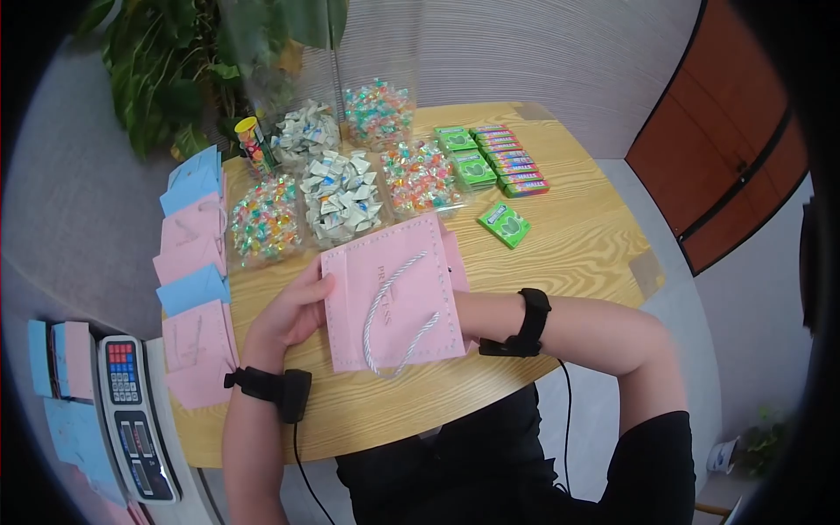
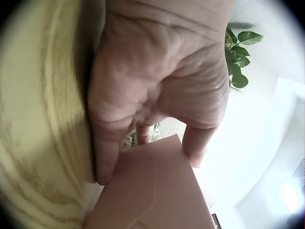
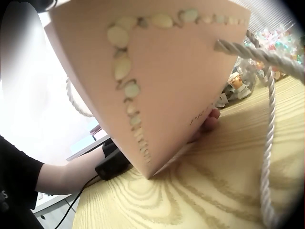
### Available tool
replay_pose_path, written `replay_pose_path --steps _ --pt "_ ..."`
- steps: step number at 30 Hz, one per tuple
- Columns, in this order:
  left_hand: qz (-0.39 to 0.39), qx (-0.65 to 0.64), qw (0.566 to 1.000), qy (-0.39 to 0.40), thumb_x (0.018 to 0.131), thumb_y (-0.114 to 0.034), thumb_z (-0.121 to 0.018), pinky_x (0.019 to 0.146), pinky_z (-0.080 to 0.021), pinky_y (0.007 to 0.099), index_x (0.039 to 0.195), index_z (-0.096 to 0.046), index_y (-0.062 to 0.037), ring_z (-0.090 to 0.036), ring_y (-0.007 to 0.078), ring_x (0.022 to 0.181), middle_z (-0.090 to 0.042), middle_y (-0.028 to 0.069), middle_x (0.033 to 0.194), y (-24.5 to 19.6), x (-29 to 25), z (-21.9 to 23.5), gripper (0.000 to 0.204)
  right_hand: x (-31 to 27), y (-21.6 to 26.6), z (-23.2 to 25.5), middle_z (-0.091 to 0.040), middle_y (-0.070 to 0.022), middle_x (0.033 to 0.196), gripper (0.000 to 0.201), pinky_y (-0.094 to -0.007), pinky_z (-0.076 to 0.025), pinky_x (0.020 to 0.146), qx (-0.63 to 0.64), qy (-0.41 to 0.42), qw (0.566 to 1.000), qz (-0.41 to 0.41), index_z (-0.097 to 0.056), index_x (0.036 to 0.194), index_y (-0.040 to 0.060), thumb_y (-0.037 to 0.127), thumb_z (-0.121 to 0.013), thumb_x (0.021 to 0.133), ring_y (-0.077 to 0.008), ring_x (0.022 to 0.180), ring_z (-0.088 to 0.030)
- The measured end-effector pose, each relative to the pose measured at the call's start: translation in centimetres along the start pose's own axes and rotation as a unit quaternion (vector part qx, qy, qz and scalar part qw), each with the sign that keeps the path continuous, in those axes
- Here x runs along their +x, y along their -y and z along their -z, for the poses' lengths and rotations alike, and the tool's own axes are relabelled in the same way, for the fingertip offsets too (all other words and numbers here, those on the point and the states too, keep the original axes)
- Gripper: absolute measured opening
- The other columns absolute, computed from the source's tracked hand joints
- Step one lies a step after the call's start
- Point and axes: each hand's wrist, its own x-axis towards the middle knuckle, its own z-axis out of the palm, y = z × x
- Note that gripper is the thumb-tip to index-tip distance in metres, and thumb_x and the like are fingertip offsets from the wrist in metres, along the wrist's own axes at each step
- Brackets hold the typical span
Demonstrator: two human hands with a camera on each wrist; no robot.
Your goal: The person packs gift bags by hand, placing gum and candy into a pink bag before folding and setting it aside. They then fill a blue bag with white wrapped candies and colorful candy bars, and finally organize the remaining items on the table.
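Observation:
A pink paper gift bag (image 1: 354, 302) lies tipped on its side over the table, with lettering, a dotted border and a silver rope handle (image 1: 372, 319) on its face. My left hand (image 1: 302, 306) holds its left end, the thumb on the upper face. In the left wrist view that hand (image 2: 157, 81) has the bag's end (image 2: 147, 191) between thumb and fingers. My right forearm (image 1: 494, 317) passes behind the bag's front panel at its right end, and the panel hides the right hand. Left fingertips (image 3: 209, 121) show beside the bag (image 3: 176, 71) in the right wrist view.
Clear bins of wrapped candies (image 1: 267, 219) and white packets (image 1: 341, 197) stand behind the bag. Green boxes (image 1: 503, 225) and colourful candy packs (image 1: 516, 162) lie to the right. Pink and blue bags (image 1: 192, 236) line the left edge, beside a scale (image 1: 136, 420).

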Motion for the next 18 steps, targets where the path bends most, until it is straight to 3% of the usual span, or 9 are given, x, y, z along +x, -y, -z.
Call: replay_pose_path --steps 1,9,13,18 --pt "-0.001 -0.002 1.000 -0.002 0.089 -0.028 -0.069 0.104 -0.044 0.0394 0.148 -0.027 -0.0040 -0.047 0.0213 0.130 -0.044 0.0089 0.143 -0.1 -0.1 -0.2 0.077 0.7 0.0 0.3 -0.067 -0.0085 0.106 0.028 -0.0324 -0.056 0.074 -0.053 0.065 0.996 -0.002 -0.062 0.118 0.0059 0.020 -0.060 0.094 -0.0190 0.090 -0.067" --pt "-0.001 -0.010 1.000 0.000 0.090 -0.028 -0.068 0.104 -0.044 0.0395 0.149 -0.024 -0.0042 -0.049 0.0218 0.129 -0.044 0.0097 0.144 0.0 0.3 0.0 0.077 -1.5 2.2 -0.6 -0.067 -0.0088 0.106 0.028 -0.0325 -0.055 0.075 -0.319 0.072 0.945 0.013 -0.062 0.118 0.0058 0.019 -0.060 0.094 -0.0190 0.090 -0.066" --pt "0.000 -0.018 1.000 -0.004 0.090 -0.028 -0.067 0.104 -0.044 0.0397 0.149 -0.024 -0.0048 -0.049 0.0226 0.129 -0.043 0.0100 0.144 -0.1 0.4 -0.2 0.077 -3.8 3.1 -1.1 -0.067 -0.0089 0.106 0.028 -0.0326 -0.055 0.076 -0.459 0.072 0.885 0.035 -0.062 0.118 0.0058 0.018 -0.060 0.093 -0.0190 0.090 -0.066" --pt "0.005 -0.018 1.000 -0.008 0.091 -0.027 -0.066 0.105 -0.043 0.0409 0.150 -0.023 -0.0059 -0.047 0.0226 0.131 -0.042 0.0097 0.146 -0.1 0.3 -0.2 0.076 -5.6 4.3 -2.4 -0.067 -0.0091 0.106 0.028 -0.0326 -0.054 0.077 -0.620 0.063 0.779 0.066 -0.063 0.118 0.0058 0.018 -0.060 0.093 -0.0190 0.090 -0.066"
